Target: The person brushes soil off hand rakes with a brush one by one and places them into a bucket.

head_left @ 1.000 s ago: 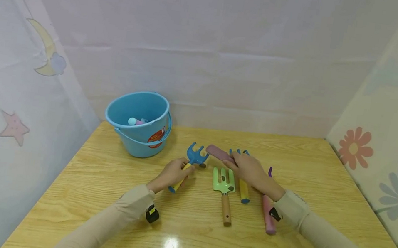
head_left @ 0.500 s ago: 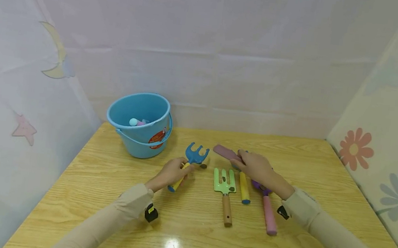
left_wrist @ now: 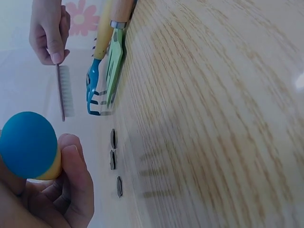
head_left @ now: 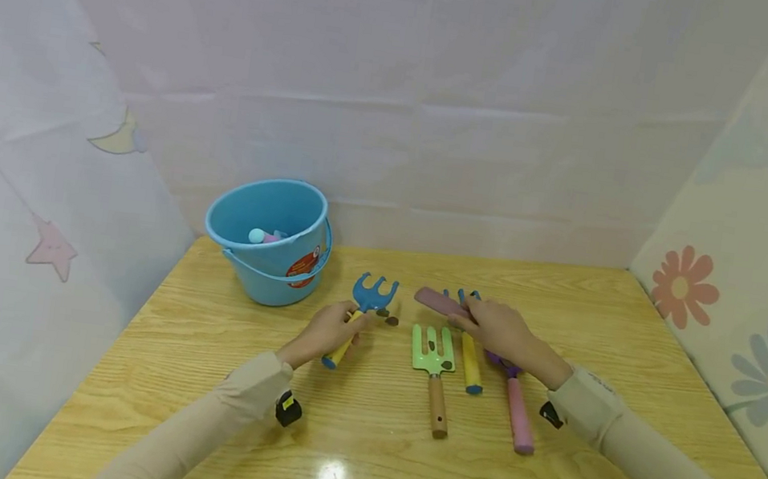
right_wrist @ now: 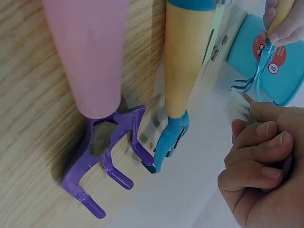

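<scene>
My left hand [head_left: 328,331] grips the yellow handle of a small blue hand rake [head_left: 371,296], its tines pointing away from me. In the left wrist view the handle's blue end cap [left_wrist: 29,145] faces the camera, and the rake is lifted off the table. Several dark flat pieces [head_left: 391,321] lie just right of the rake head. My right hand [head_left: 503,332] holds a mauve brush [head_left: 437,302] by its handle; white bristles [left_wrist: 69,90] show in the left wrist view. The brush hangs over a second blue rake with a yellow handle [head_left: 471,368], partly hidden by that hand.
A green fork [head_left: 437,360] with a wooden handle lies mid-table, dark pieces on it. Right of it lies a purple rake [right_wrist: 90,161] with a pink handle [head_left: 519,419] and a brown lump on its head. A blue bucket [head_left: 264,268] holding some items stands back left.
My right hand and the brush have moved right, away from the held rake. The held rake has shifted slightly left, and more dark pieces show beside it on the right.
</scene>
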`<state>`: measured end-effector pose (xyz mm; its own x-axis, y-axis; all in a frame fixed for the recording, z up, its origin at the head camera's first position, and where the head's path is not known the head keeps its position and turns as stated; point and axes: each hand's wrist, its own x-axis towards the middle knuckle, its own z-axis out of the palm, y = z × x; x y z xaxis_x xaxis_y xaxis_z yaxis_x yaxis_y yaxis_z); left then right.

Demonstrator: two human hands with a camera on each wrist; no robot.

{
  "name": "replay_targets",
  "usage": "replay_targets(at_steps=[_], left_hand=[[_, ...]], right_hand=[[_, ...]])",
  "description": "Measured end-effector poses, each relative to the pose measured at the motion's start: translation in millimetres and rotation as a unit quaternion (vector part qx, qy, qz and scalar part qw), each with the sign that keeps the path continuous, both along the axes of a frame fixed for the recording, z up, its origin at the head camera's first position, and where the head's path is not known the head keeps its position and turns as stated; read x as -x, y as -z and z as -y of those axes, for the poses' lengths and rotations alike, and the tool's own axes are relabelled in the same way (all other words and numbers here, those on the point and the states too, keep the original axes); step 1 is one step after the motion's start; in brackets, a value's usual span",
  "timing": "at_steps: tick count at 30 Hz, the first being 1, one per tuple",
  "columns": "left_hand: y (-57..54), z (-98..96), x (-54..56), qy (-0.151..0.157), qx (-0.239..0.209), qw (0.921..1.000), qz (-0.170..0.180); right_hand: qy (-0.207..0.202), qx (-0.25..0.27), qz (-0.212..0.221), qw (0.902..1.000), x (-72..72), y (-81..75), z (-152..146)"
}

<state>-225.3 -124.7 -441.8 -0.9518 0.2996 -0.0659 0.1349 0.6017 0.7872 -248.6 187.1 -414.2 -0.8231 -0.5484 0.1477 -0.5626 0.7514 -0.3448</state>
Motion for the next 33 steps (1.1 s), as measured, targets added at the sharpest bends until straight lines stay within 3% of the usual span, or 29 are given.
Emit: replay_targets(at_steps=[7, 13, 18, 24, 33], left_hand=[[-6.0, 2.2, -0.5, 0.003, 0.001, 0.9998, -0.018], [-15.2, 5.0, 2.9, 0.009, -0.009, 0.9999, -0.004], [-30.0, 7.4, 6.5, 0.013, 0.011, 0.9997, -0.019], [-47.7, 13.3, 10.3, 0.027, 0.088, 0.9940, -0.058], [-74.5, 22.7, 14.9, 0.052, 0.109, 0.9918, -0.041]], right_hand=[[0.007, -0.009, 0.015, 0.9998, -3.5, 2.6, -4.3], [0.004, -0.006, 0.028, 0.9996, -5.6, 3.3, -6.3], [0.008, -0.011, 0.028, 0.9995, -4.9, 2.8, -7.1], [0.008, -0.012, 0.030, 0.9994, -3.4, 4.4, -6.7], [0.010, -0.005, 0.042, 0.9991, -3.0, 6.3, -4.8]])
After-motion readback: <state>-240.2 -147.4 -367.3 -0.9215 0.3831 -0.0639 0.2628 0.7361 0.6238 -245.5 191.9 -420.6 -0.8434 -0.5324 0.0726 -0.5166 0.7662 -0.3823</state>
